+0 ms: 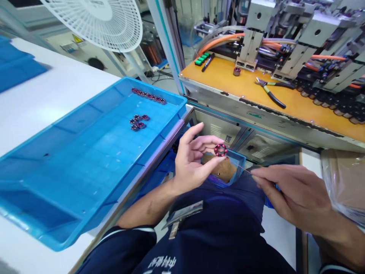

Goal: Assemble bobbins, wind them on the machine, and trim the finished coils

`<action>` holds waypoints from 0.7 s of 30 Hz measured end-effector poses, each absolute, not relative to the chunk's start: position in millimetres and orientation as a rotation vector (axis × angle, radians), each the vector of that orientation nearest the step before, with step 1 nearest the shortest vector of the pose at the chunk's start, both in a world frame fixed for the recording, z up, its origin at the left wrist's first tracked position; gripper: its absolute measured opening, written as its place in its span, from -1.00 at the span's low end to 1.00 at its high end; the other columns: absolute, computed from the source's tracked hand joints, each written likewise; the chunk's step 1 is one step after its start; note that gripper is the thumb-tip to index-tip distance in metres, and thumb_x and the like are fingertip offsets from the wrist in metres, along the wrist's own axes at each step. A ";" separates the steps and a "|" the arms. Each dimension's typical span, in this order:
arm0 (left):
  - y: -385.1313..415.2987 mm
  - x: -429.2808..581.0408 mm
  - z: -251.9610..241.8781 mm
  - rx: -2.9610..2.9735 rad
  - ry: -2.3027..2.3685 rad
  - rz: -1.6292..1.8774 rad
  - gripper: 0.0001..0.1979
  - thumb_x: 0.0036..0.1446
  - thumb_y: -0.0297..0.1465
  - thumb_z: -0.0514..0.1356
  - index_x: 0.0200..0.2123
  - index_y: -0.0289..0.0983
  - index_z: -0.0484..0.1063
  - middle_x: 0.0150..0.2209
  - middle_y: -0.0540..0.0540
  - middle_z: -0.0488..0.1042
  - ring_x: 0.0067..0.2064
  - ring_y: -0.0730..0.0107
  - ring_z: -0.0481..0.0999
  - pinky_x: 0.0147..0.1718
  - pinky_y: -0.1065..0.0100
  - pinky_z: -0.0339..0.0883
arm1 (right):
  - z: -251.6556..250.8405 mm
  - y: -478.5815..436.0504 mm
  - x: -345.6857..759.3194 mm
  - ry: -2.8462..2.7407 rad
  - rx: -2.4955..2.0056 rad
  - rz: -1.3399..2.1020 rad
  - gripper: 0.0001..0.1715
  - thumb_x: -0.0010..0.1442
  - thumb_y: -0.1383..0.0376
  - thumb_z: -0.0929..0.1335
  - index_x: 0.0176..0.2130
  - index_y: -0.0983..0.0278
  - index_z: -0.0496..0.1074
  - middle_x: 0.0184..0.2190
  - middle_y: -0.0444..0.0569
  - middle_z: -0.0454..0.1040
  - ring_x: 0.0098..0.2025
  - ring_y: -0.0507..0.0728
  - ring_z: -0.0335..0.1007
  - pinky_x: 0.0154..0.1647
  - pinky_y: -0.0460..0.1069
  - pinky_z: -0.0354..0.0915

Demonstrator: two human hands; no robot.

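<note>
Between the thumb and fingers of my left hand is a small black ring-shaped motor stator with red windings around it, its open centre turned toward me. A thin reddish wire runs from the stator's lower side toward the right. My right hand pinches that wire's far end between thumb and forefinger. The wire looks stretched fairly straight. Below the stator, between my legs, sits a small blue bin with a brown bottom and a few tiny bits in it.
To the left lies a large blue tray holding a row of stators and a loose cluster. On the orange machine bench are cutting pliers, a marker and one stator. A white fan stands behind.
</note>
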State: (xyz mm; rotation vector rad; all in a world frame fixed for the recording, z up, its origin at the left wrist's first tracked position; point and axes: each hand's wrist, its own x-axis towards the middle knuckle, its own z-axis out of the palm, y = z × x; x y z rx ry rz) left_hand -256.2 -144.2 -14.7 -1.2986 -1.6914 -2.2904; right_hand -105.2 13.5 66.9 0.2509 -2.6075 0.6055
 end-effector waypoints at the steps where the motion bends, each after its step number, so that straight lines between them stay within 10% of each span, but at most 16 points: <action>1: -143.5 -257.1 -15.0 -1.271 -1.674 -2.304 -0.16 0.01 -0.61 0.38 0.27 -0.05 0.12 -0.10 -0.05 0.58 -0.18 0.43 0.63 -0.16 0.41 0.56 | 64.1 10.1 -101.2 -2.614 0.227 0.677 -0.66 0.25 0.41 0.35 -0.03 0.04 0.45 -0.41 -0.21 0.61 -0.47 0.06 0.49 -0.43 -0.01 0.35; 7: -141.0 -256.6 -18.7 -1.295 -1.563 -2.344 -0.16 0.03 -0.63 0.36 0.28 -0.03 0.11 -0.08 -0.04 0.58 -0.16 0.47 0.63 -0.14 0.45 0.55 | 27.5 -4.8 -91.2 -2.588 0.296 1.148 -0.72 0.27 0.45 0.34 -0.06 0.14 0.44 -0.51 -0.22 0.54 -0.54 -0.01 0.45 -0.48 -0.09 0.33; 12: -142.2 -251.9 -17.6 -1.451 -1.527 -2.364 -0.17 0.08 -0.64 0.33 0.31 -0.03 0.08 -0.01 -0.11 0.59 -0.11 0.42 0.64 -0.10 0.40 0.56 | 16.1 13.5 -107.8 -2.401 -0.008 1.616 -0.72 0.14 0.23 0.49 -0.12 0.19 0.52 -0.04 0.01 0.55 0.02 0.15 0.49 0.08 0.03 0.38; 17: -143.5 -244.1 -13.4 -1.616 -1.487 -2.406 -0.17 0.08 -0.71 0.28 0.31 -0.03 0.10 0.05 -0.13 0.57 -0.03 0.37 0.62 -0.07 0.40 0.55 | 15.9 5.7 -134.1 -1.864 -0.294 2.344 -0.61 0.01 0.07 0.55 -0.32 0.25 0.45 -0.39 -0.10 0.49 -0.36 0.04 0.43 -0.30 -0.05 0.39; 21: -145.7 -241.1 -12.8 -1.588 -1.540 -2.436 -0.21 0.11 -0.67 0.28 0.31 -0.05 0.11 0.06 -0.17 0.56 -0.05 0.34 0.63 -0.06 0.36 0.56 | 8.3 -13.3 -142.8 -1.703 -0.321 2.401 -0.66 0.05 0.11 0.53 -0.37 0.24 0.40 -0.34 -0.09 0.50 -0.30 0.05 0.41 -0.24 -0.03 0.37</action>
